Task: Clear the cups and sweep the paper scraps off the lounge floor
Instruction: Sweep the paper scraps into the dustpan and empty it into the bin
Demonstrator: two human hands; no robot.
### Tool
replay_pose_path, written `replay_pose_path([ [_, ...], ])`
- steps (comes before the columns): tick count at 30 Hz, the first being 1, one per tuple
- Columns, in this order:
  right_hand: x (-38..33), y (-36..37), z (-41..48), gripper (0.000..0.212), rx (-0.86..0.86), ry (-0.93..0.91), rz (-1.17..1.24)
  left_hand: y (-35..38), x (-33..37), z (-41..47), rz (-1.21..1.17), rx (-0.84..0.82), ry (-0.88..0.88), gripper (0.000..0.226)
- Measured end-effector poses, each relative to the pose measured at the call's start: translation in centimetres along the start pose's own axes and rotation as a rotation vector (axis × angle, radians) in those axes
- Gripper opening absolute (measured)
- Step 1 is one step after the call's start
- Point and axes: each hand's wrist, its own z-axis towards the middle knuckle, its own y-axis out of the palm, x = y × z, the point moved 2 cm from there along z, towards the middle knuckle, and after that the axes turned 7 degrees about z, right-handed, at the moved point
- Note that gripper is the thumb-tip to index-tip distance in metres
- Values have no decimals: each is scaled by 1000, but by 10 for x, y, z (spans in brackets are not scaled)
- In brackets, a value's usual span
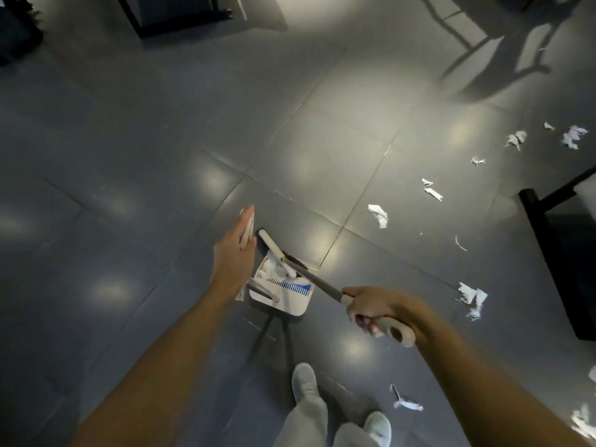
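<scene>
**Where the scraps lie: grey lounge floor, dustpan part filled**

Although soft patches of reflected light glaze it, the floor of large glossy grey tiles (161, 156) fills nearly the whole view, its thin joints running slantwise. Dark furniture with black legs (180, 17) stands at the far left edge. A black table frame (554, 259) comes in from the right, and long shadows of chair legs (503, 59) fall across the far right tiles. At the near edge are the person's legs in pale grey trousers (309, 414) and pale shoes (303, 379).

A white rectangular dustpan with a blue comb strip (283, 304) sits on the floor in the middle, just beyond the feet. It holds a small heap of white paper scraps (280, 269). The left hand (230, 253) reaches to the pan's left side, its fingers straight and laid along a pale upright handle (249, 222). Whether the thumb clasps that handle cannot be told.

The right hand (377, 308) is clenched round the beige grip of a grey-shafted broom (316, 279). The shaft slants far-left over the pan to a pale brush head (269, 241) beside the left hand.

Loose torn white paper scraps (379, 214) lie scattered over the right half of the floor. One crumpled piece (472, 298) lies near the table frame, several (574, 135) are farther off, and one (406, 403) is near the right foot.
</scene>
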Motion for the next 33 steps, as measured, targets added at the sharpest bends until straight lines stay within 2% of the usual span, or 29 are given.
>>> replay_pose_path([
  [3, -2, -22, -20, 44, 2, -10, 87, 7, 10, 1, -4, -21, 23, 55],
  [8, -1, -55, -49, 64, 55, -46, 241, 14, 34, 18, -7, -100, 61, 59],
  [15, 5, -120, -54, 63, 204, -136, 413, 52, 103, 66, -14, -191, 210, 59],
  [17, 3, -149, -50, 56, 257, -146, 396, 74, 127, 85, 49, -195, 258, 58],
  [22, -5, -221, -32, 23, 394, -135, 266, 130, 185, 134, 48, -294, 316, 60],
  [26, -7, -269, -11, 13, 451, -96, 174, 166, 218, 167, 86, -323, 318, 63],
  [29, -2, -292, 6, 18, 427, -80, 169, 190, 239, 194, 93, -358, 355, 64],
  [33, 8, -300, 21, 27, 227, -10, 359, 211, 263, 222, 68, -405, 366, 64],
])
